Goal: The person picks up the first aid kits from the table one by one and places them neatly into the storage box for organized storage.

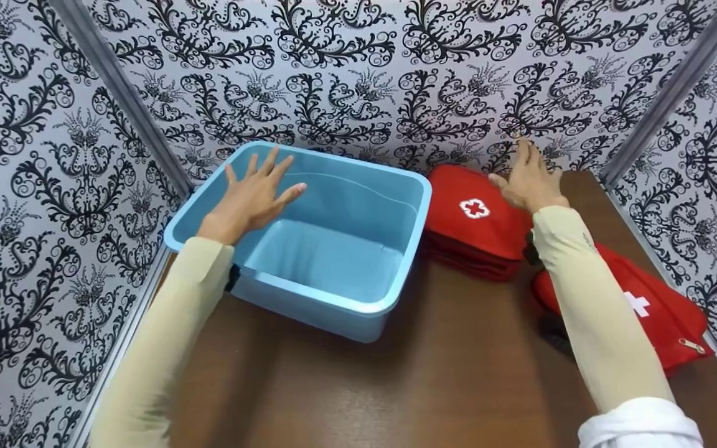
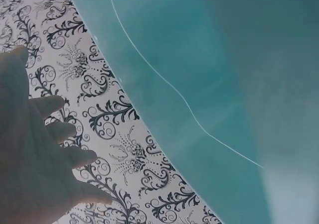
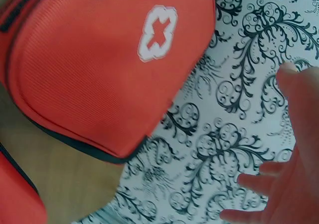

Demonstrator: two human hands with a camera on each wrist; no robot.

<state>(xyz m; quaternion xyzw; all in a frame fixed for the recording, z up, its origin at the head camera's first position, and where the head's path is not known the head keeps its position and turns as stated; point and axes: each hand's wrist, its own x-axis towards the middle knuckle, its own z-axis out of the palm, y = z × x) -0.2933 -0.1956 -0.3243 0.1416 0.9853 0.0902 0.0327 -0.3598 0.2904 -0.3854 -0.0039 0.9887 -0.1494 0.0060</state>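
Note:
My left hand [image 1: 249, 198], fingers spread, hovers over the light-blue plastic tub [image 1: 327, 306] and holds nothing. In the left wrist view the tub's inner wall [image 2: 164, 59] fills the right side, with the left hand [image 2: 40, 154] at the left edge. My right hand [image 1: 531, 177] is raised with extended fingers, above the right edge of a red first-aid bag [image 1: 452, 224] with a white-outlined emblem. The right wrist view has that bag [image 3: 99, 69] at upper left and the right hand [image 3: 289, 164] apart from it.
A second red first-aid bag [image 1: 663, 317] with a white cross lies at the right, partly hidden by the right forearm. Everything rests on a brown wooden table [image 1: 358, 398]. Patterned walls [image 1: 333, 68] enclose the back and sides.

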